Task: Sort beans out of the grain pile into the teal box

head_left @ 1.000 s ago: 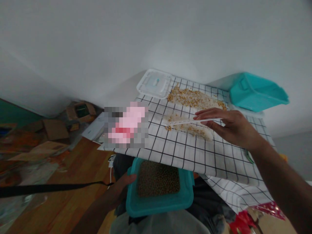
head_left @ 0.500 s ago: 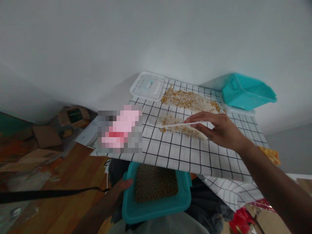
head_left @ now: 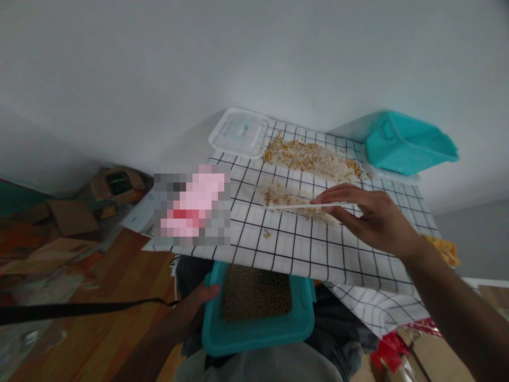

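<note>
A clump of beans [head_left: 267,233] now lies apart from the near pile [head_left: 274,195], closer to the front edge of the cloth [head_left: 246,223] than half a second ago; the right hand [head_left: 371,215] pinches the stick [head_left: 290,206], tip by the pile's left end; the left hand [head_left: 199,298] grips the rim of the tub [head_left: 258,340], just below that edge, lower fingers hidden; a strip of cloth separates clump and edge; lid [head_left: 242,132] and bin [head_left: 401,149] occupy the far corners

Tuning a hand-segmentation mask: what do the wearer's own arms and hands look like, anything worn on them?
Left hand and right hand: ordinary five-digit hands, no gloves visible. Left forearm and right forearm: no sleeve, watch or cable on the parts in frame. Too soft to rule out rings or small markings.
</note>
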`<state>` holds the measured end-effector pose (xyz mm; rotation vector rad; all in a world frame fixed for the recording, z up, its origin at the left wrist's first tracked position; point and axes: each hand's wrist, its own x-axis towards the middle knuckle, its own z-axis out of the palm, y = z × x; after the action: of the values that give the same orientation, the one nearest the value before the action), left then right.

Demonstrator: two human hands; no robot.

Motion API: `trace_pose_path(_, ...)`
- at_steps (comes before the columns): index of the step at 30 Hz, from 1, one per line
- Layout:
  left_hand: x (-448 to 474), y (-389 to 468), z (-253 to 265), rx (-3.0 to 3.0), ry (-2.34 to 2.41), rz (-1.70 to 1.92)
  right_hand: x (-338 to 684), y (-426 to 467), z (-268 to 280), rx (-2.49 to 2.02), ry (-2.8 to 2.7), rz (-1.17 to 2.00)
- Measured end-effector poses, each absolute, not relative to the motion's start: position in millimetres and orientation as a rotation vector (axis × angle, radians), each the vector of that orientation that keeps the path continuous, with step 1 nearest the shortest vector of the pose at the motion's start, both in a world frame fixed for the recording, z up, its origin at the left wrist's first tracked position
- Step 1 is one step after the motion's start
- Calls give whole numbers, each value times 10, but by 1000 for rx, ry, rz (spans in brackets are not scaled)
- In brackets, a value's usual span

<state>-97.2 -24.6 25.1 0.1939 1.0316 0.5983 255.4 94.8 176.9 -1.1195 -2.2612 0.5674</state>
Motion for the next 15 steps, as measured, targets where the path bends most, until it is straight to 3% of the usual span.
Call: trace_pose_path(15, -922, -218, 116, 258, 954, 565, 2582, 651, 1735, -1055, -2324, 589)
